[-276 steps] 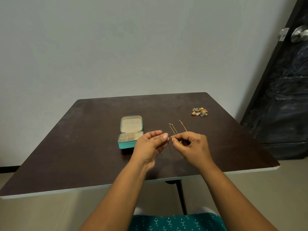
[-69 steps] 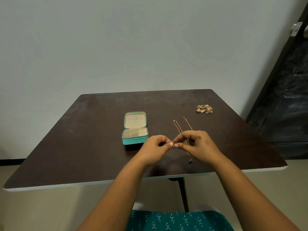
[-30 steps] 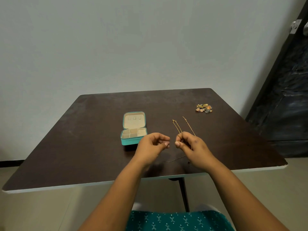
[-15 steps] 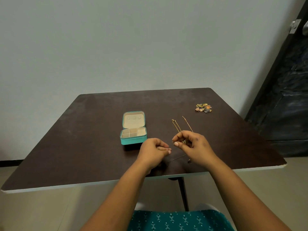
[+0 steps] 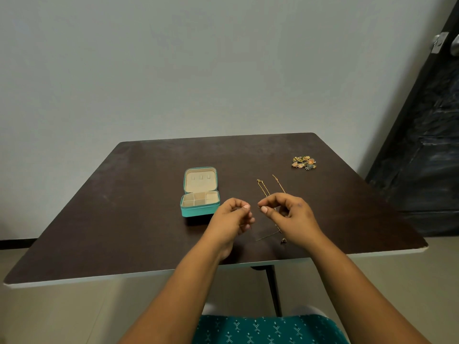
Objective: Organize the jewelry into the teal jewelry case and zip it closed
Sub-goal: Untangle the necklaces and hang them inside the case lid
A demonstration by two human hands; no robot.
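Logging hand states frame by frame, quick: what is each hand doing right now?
Left hand: fingers curled in a pinch; whether it holds the thin gold chain cannot be told.
Right hand: pinching that chain between thumb and forefinger.

Bare tabletop [image 5: 139, 219] left of case [image 5: 200, 194]

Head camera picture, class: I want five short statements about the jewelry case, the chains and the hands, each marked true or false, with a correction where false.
1. The teal jewelry case is zipped shut. False: its lid stands open.
2. A colourful jewelry cluster lies near the far right corner of the table. True.
3. The case's divided tray holds the gold chains. False: they lie on the table, right of the case.
4. The right hand pinches a thin chain. True.
5. The left hand rests on the case. False: it is beside the case, apart from it.
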